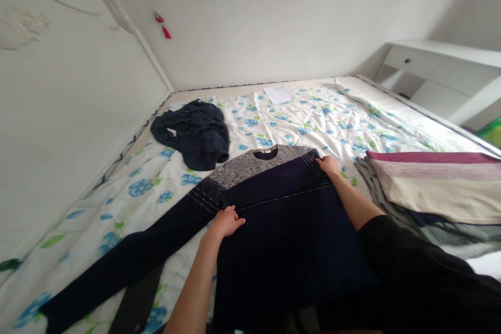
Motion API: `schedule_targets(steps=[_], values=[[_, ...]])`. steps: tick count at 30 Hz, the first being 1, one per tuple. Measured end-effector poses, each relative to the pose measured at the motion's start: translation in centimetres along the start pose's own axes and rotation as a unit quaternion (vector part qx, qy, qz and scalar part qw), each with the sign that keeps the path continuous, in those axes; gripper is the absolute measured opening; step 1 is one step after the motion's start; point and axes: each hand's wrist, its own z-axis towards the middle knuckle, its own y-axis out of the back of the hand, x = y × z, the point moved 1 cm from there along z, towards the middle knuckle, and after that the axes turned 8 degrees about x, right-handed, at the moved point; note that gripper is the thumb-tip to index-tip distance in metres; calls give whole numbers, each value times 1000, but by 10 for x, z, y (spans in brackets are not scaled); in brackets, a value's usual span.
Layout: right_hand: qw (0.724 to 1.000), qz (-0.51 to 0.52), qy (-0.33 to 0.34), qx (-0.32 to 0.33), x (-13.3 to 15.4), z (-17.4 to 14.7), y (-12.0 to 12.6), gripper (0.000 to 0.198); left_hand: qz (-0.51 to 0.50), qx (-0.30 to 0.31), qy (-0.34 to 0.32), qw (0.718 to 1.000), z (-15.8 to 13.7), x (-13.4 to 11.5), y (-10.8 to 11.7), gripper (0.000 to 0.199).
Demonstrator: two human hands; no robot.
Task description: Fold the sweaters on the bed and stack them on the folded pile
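A dark navy sweater (285,240) with a speckled grey yoke and thin white stripes lies spread on the bed, its neck facing away from me. One sleeve is folded across the chest; the other stretches out to the lower left. My left hand (225,222) grips the folded sleeve's end near the left armpit, its thumb sticking out to the right and some fingertips hidden. At the right shoulder, my right hand (329,165) pinches the fabric at the fold. The sweater's lower hem runs into shadow near my body.
A crumpled dark garment (195,133) lies at the back left. Folded clothes (442,188) are stacked on the right. A flat black object (136,297) sits partly under the outstretched sleeve. Farther back are a white paper (277,95), the wall and a white cabinet (442,75).
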Motion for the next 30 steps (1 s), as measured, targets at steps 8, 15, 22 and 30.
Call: schedule_targets(steps=[8, 15, 22, 30], values=[[977, -120, 163, -62, 40, -11, -58, 75, 18, 12, 10, 1000, -4, -7, 4, 41], [982, -137, 127, 27, 29, 19, -62, 89, -1, 18, 9, 1000, -2, -2, -1, 37], [982, -141, 122, 39, 49, 20, -60, 87, -4, 18, 7, 1000, 8, 7, -10, 38], [978, -103, 150, 98, 42, 9, -54, 89, 2, 31, 5, 999, 10, 9, -11, 40]])
